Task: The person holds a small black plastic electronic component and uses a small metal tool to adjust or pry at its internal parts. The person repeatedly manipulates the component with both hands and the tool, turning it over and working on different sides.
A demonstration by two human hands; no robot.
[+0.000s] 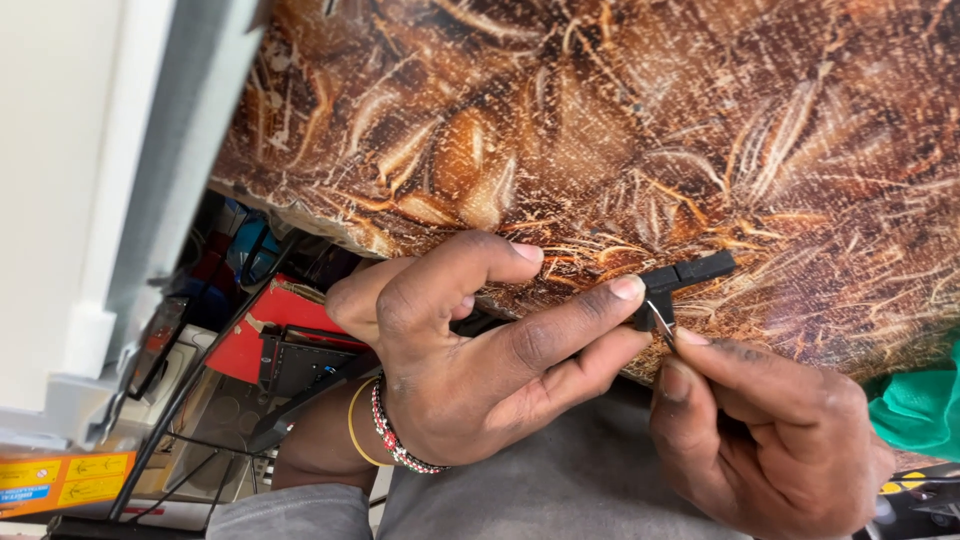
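My left hand (470, 350) pinches a small black plastic part (685, 278) between thumb and fingers, just above the edge of a table covered with a brown patterned cloth (620, 120). A beaded bracelet and a yellow band sit on that wrist. My right hand (770, 430) is below it, with thumb and forefinger closed on a thin metal wire or pin (660, 322) that touches the black part. Both hands are close together over my grey-clothed lap.
A red box (255, 330) and a black device with cables (300, 365) lie on the floor at the left, near a black metal stand. A white wall and trim fill the far left. Green cloth (915, 405) shows at the right edge.
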